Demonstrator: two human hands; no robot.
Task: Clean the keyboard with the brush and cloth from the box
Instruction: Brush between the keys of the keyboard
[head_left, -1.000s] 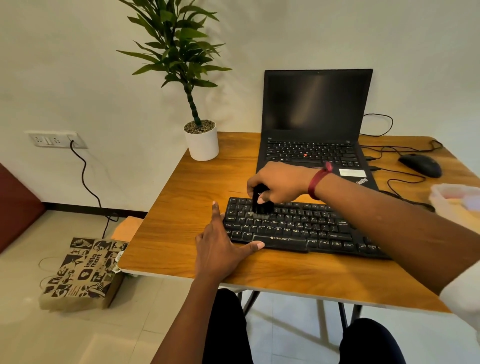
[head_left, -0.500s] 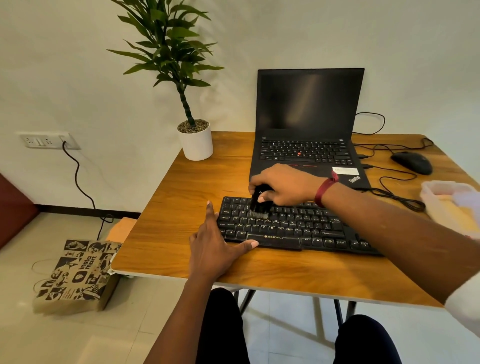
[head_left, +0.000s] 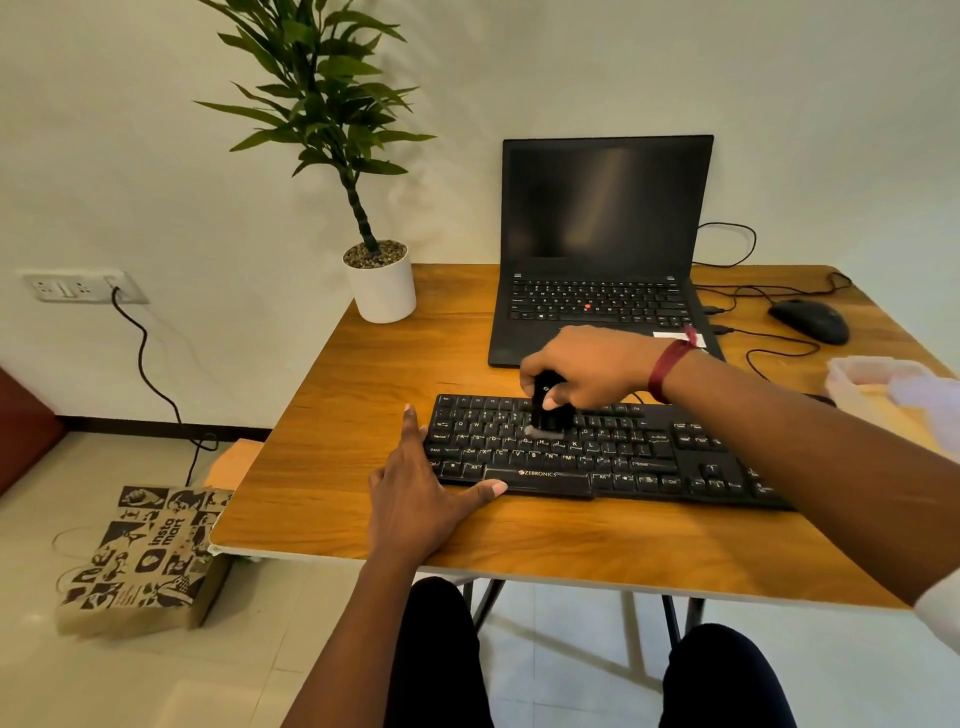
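Two hands: both are at the black Zebronics keyboard (head_left: 623, 457), which lies along the front of the wooden table (head_left: 363, 395), just before an open laptop (head_left: 602, 249).
Right hand (head_left: 587, 366): fingers curled round a small black brush (head_left: 545, 410), its bristles down on the upper letter rows, left of the keyboard's middle; a dark red band (head_left: 667, 366) circles the wrist.
Left hand (head_left: 421, 493): spread flat with straight fingers, lying against the keyboard's left end, thumb along its front edge beside the space bar.
Box (head_left: 852, 379): pale and translucent, at the table's right edge, well apart from the brush; a white cloth (head_left: 930, 400) lies in it, too blurred to tell more.
Pot (head_left: 382, 291): white, near the table's far left corner, topped with pebbles (head_left: 374, 253) and holding a leafy green plant (head_left: 322, 104).
Paper bag (head_left: 140, 561): printed brown, on the floor left of the table; its inside does not show.
Mouse (head_left: 809, 319): black, right of the laptop, among loose cables.
Change: over the last second the brush has travelled rightward along the keys, away from the left end. The left hand stays at the same corner, and the box and cloth have not moved.
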